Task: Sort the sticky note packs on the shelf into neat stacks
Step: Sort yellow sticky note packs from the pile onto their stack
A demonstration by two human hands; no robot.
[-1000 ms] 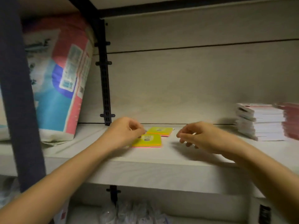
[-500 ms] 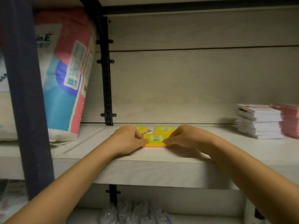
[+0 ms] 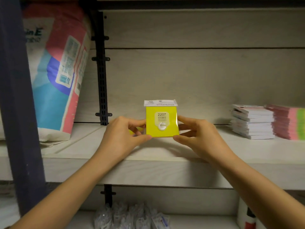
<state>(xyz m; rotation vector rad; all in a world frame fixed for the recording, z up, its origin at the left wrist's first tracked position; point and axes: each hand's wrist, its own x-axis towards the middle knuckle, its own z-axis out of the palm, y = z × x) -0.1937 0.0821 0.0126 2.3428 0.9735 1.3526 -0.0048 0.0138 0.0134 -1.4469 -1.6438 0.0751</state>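
Pinching the yellow sticky note pack point(image 3: 161, 124) upright by its two side edges just above the shelf point(image 3: 165, 156), left grip point(image 3: 123, 134) and right grip point(image 3: 197, 137) both clasp it; likely light, stiff, slick film wrap, so edges beat the flimsy header tab point(image 3: 160, 103).

At far left, a large soft bag point(image 3: 54, 76) in white, pink and blue with printed labels on its side, standing tilted, top close to a black slotted upright point(image 3: 102, 71) fixed against the pale wood-grain back panel point(image 3: 198, 71). Nearer the camera and blurred, a dark blue post point(image 3: 14, 96) across the bag's left part. Down below, a cluster of small clear-wrapped packets point(image 3: 128, 217), and at lower right a white container point(image 3: 241, 215) with a red patch, only partly in view.
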